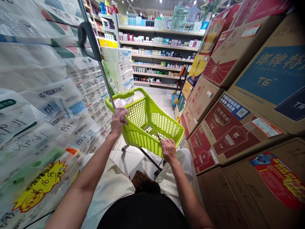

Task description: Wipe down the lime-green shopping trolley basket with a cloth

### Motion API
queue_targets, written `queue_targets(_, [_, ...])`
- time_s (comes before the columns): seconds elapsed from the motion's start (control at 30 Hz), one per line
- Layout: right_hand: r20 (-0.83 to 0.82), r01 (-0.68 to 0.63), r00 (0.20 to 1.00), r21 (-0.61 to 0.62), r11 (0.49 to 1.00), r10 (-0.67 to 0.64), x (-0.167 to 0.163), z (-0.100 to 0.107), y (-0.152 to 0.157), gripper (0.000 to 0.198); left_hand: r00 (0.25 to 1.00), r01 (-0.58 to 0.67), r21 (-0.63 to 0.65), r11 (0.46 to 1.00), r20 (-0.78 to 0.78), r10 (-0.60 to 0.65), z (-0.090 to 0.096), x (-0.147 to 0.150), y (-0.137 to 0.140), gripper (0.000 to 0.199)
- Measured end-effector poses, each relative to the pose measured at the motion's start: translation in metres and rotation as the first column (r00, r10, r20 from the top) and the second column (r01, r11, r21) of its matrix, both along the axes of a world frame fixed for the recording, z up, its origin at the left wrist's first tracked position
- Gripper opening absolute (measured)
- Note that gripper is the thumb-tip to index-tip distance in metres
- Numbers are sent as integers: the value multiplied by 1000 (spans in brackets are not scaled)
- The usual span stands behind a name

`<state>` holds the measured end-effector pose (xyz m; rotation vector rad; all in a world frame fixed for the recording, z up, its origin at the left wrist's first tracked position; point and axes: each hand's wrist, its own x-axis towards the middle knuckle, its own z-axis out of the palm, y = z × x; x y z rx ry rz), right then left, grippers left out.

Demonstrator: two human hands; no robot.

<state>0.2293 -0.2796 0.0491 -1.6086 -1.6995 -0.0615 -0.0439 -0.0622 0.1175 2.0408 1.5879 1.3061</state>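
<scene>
A lime-green shopping cart (140, 139) stands at an angle in front of my knees, its basket walls full of square holes. My left hand (116, 124) is closed on a crumpled pale pink cloth (122, 114), pressed against the cart's left rim near the handle end. My right hand (168, 150) has its fingers curled over the cart's near right rim. Rising from beside my left hand, a metal pole (106, 79) with a grey plastic grip (91, 47) leans toward the upper left.
Stacked packs of tissue paper (54, 98) line the left side. Cardboard cartons (235, 127) are piled high close on the right. White floor tiles (158, 93) lead to shelves of small boxed goods (164, 41) at the back. A blue basket (175, 98) stands by the cartons.
</scene>
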Motion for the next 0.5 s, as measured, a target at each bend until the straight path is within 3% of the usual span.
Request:
queue_targets(0.03, [1, -1, 1000, 0, 1000, 1, 0, 0, 0, 47, 999, -25, -3, 1000, -43, 25, 2, -3, 3, 44])
queue_targets(0.1, [13, 7, 1000, -1, 1000, -7, 0, 0, 0, 48, 981, 73, -42, 996, -177, -79, 1, -8, 4, 46])
queue_targets(0.17, [30, 17, 999, 1, 1000, -17, 0, 0, 0, 50, 967, 150, -26, 988, -206, -152, -5, -10, 1, 43])
queue_targets(0.27, [56, 13, 998, -2, 1000, -12, 1, -1, 0, 50, 996, -44, 128, 991, -72, 54, -19, -6, -9, 39])
queue_targets(0.33, [65, 8, 998, -3, 1000, -8, 1, -1, 0, 49, 985, -161, 157, 974, -41, 169, -29, -1, -16, 40])
queue_targets(0.5, [66, 0, 998, 16, 1000, -1, 4, -1, 2, 46, 972, -24, 66, 998, -231, 39, -43, 6, -20, 44])
